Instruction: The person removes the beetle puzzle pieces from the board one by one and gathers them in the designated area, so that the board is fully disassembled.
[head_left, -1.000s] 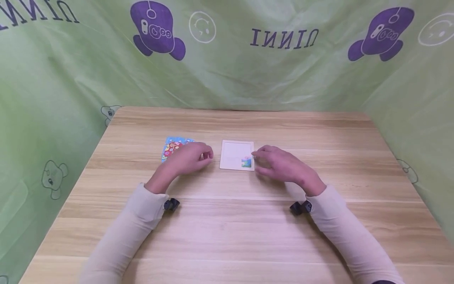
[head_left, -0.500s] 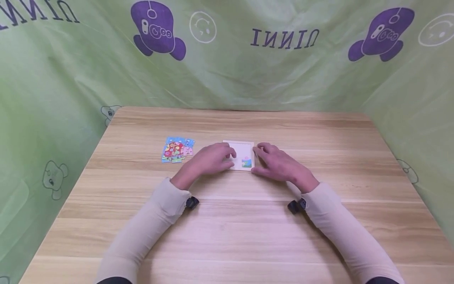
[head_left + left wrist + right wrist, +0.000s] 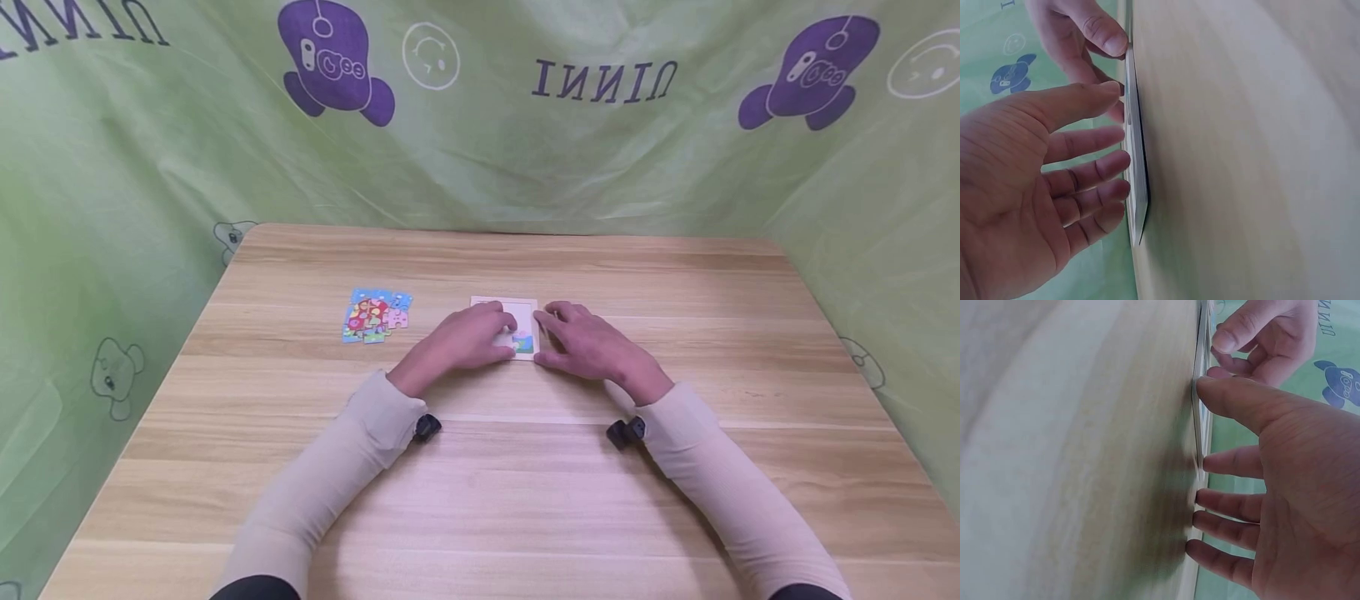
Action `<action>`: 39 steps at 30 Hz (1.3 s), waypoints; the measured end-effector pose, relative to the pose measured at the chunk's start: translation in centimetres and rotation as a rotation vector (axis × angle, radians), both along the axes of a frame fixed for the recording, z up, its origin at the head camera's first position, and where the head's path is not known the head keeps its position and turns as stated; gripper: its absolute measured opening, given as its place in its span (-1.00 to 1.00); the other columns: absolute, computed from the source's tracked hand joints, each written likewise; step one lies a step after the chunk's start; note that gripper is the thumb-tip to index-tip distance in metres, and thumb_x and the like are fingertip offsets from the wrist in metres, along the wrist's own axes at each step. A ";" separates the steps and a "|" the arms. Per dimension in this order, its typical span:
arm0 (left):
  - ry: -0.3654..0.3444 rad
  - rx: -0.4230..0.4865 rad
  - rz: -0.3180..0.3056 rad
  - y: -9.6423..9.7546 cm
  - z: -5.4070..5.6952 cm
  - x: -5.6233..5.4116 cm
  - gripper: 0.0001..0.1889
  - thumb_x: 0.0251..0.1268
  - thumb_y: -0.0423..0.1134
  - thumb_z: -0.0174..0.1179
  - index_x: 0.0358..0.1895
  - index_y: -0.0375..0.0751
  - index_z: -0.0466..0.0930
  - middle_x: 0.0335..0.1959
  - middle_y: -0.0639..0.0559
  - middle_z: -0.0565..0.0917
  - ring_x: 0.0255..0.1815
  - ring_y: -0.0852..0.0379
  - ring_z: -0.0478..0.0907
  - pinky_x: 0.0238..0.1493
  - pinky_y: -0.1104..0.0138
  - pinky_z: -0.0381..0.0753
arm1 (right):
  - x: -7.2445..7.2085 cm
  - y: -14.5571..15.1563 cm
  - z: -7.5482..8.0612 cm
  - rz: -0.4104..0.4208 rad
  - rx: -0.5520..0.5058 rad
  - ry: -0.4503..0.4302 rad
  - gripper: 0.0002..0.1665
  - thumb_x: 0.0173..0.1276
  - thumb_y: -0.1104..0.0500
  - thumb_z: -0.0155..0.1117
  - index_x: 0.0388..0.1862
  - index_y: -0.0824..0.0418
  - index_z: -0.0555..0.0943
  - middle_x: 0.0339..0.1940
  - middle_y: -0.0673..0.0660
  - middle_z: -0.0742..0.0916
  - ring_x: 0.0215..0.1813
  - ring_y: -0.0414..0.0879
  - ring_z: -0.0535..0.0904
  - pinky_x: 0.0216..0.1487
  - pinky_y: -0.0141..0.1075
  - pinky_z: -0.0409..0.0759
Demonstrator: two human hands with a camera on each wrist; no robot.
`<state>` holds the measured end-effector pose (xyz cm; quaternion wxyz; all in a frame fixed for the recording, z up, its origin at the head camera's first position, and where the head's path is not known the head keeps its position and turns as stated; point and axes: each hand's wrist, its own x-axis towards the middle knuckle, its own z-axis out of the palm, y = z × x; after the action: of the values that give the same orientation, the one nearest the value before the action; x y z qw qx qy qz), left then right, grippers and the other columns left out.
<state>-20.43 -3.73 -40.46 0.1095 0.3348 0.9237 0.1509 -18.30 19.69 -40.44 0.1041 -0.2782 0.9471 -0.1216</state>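
Note:
A square white puzzle tray (image 3: 523, 312) with a pale raised rim lies mid-table in the head view. In its front right corner sits a blue-green puzzle piece (image 3: 524, 343), partly covered by my left fingertips. My left hand (image 3: 474, 335) reaches over the tray, hiding its left part. Its thumb and fingers stand apart, bent gently, and no piece shows between them in the left wrist view. At the tray's right edge, my right hand (image 3: 592, 346) rests thumb on the front corner and index finger against the side. Its other fingers touch the table.
Left of the tray, several colourful puzzle pieces (image 3: 371, 317) lie close together, some overlapping, in blue, red and pink. The wooden table (image 3: 495, 500) extends toward the front. A green printed curtain (image 3: 480, 167) hangs behind it and at the sides.
My left hand has moved right from the loose puzzle pieces to over the tray, uncovering the pieces. My right hand has shifted slightly, its thumb now at the tray's front corner.

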 end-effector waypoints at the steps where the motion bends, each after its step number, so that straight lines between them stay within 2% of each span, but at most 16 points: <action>1: -0.002 -0.004 0.005 0.1 0.0 0.0 -0.52 0.38 -0.04 0.35 0.28 -0.15 0.62 -0.02 0.00 0.55 -0.12 0.11 0.48 -0.08 0.23 0.54 | 0.0 0.0 0.0 0.000 0.000 -0.001 -0.12 0.49 -0.13 0.30 0.60 0.26 0.28 0.49 0.41 0.37 0.47 0.32 0.30 0.42 0.19 0.29; 7: -0.008 -0.020 0.030 0.5 -0.2 0.0 -0.47 0.32 0.00 0.40 0.29 -0.12 0.61 0.00 0.01 0.53 -0.11 0.11 0.48 -0.07 0.24 0.56 | 0.0 0.1 -0.1 0.010 -0.004 -0.001 -0.14 0.50 -0.12 0.30 0.59 0.28 0.29 0.48 0.43 0.37 0.46 0.34 0.30 0.42 0.19 0.28; 11: -0.017 -0.018 0.023 0.7 -0.2 0.0 -0.49 0.32 -0.01 0.41 0.27 -0.11 0.63 -0.02 0.01 0.53 -0.13 0.11 0.48 -0.10 0.24 0.55 | -0.1 0.1 0.0 0.008 -0.008 -0.002 -0.13 0.48 -0.11 0.32 0.59 0.28 0.29 0.48 0.43 0.38 0.44 0.33 0.32 0.42 0.17 0.30; 18: -0.014 -0.008 0.016 0.9 -0.1 0.1 -0.43 0.31 -0.07 0.41 0.37 -0.10 0.56 0.00 0.01 0.53 -0.14 0.11 0.48 -0.14 0.26 0.54 | 0.0 -0.1 0.1 0.019 0.007 0.011 -0.14 0.50 -0.12 0.30 0.59 0.27 0.29 0.48 0.45 0.36 0.44 0.35 0.32 0.40 0.18 0.33; 25: -0.025 -0.008 0.009 1.0 0.0 0.1 -0.50 0.31 -0.12 0.40 0.31 -0.09 0.61 -0.07 0.02 0.50 -0.17 0.09 0.46 -0.20 0.28 0.50 | 0.1 -0.1 0.1 0.026 0.029 0.025 -0.16 0.52 -0.10 0.28 0.59 0.28 0.29 0.47 0.46 0.37 0.42 0.36 0.34 0.37 0.18 0.37; 33: -0.066 -0.010 0.024 1.3 0.0 -0.1 -0.44 0.29 -0.13 0.40 0.35 -0.12 0.56 0.00 0.01 0.51 -0.12 0.10 0.48 -0.11 0.26 0.53 | 0.1 -0.3 0.3 0.017 0.067 0.000 -0.13 0.53 -0.13 0.25 0.61 0.27 0.25 0.50 0.45 0.34 0.44 0.36 0.31 0.40 0.17 0.33; 39: -0.085 -0.032 0.009 1.4 0.3 -0.2 -0.50 0.29 -0.15 0.40 0.28 -0.13 0.56 0.02 0.01 0.51 -0.08 0.10 0.49 -0.06 0.25 0.54 | 0.1 -0.3 0.4 0.023 0.075 0.007 -0.15 0.54 -0.12 0.23 0.61 0.27 0.26 0.49 0.45 0.35 0.43 0.37 0.32 0.38 0.18 0.35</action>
<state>-20.64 -2.37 -40.15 0.1534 0.3222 0.9219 0.1508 -18.18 19.35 -40.08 0.1125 -0.2855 0.9480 -0.0840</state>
